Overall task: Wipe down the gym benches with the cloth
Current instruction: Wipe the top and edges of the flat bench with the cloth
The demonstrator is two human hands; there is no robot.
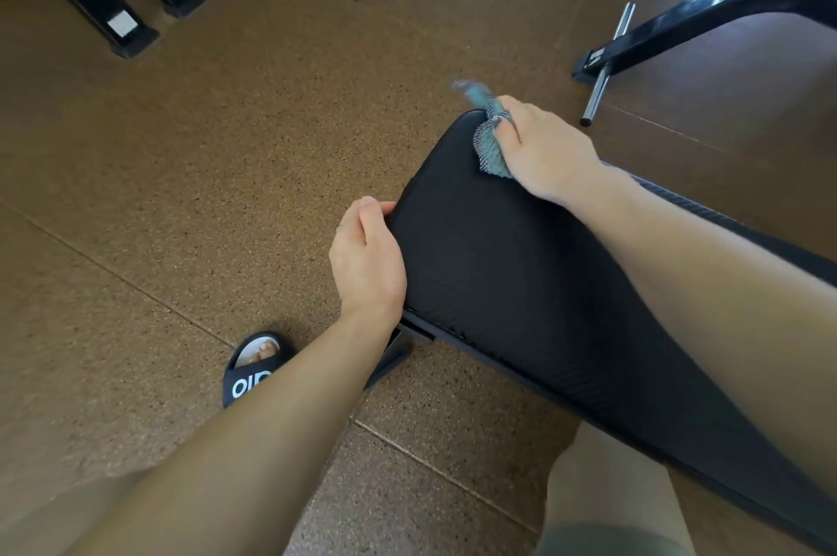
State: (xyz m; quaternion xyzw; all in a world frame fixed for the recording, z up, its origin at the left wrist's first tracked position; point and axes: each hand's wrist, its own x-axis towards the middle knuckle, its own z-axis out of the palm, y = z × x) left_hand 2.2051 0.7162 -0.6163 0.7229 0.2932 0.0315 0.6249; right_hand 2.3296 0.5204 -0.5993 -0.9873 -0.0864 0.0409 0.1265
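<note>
left hand point(367, 259) curled over the near corner of the bench point(507, 284), fingers wrapped round the pad's edge, thumb lying along the top, gripping it. right hand point(545, 148) closed on the cloth point(489, 143), fingers bunched round the grey-blue fabric and pressing it onto the far corner of the pad. one tail of cloth sticking up past the fingers, blurred; the rest crumpled under the palm against the black upholstery.

black padded bench running from the middle toward the lower right, both forearms reaching out over it. short bit of dark frame point(398, 351) showing beneath the pad, just below the left wrist.

brown speckled floor point(226, 148) all round, with thin seam lines crossing it. black slide sandal point(251, 367) with white lettering on the floor left of the bench, toes showing, partly hidden by the left forearm. bare knee point(598, 478) at the bottom edge, near the bench's long side.

two black square legs point(131, 30) of other equipment at upper left, one bearing a pale label. curved black frame point(706, 12) at upper right, with a chrome bar point(604, 71) crossing its foot, well apart from the bench.
</note>
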